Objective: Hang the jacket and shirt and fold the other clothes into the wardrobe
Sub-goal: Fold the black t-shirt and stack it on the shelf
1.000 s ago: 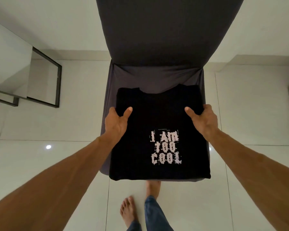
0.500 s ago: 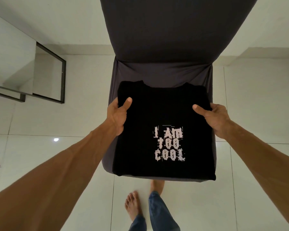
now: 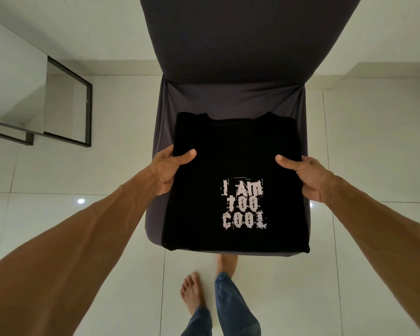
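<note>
Black tee [image 3: 235, 166] sits folded into a neat rectangle on the chair [image 3: 228, 98] seat, centre of the frame, collar toward the backrest, white distressed lettering facing up. Left hand [image 3: 166, 172] clamps the left edge, thumb on top, fingers [image 3: 165, 152] curled under the cloth. Right hand [image 3: 306, 175] mirrors it on the right edge, thumb flat on the fabric, the rest tucked beneath. Both hands closed on the tee, then. My read: the fold is done, and the lift and carry to the wardrobe is what's left. No wardrobe, jacket or shirt in view, so their progress can't be judged. The tee looks soft, matte cotton, thick where layered. The chair wears a smooth, stretchy grey cover. Glossy pale tiles below; a black metal frame [image 3: 70, 107] stands upper left.
</note>
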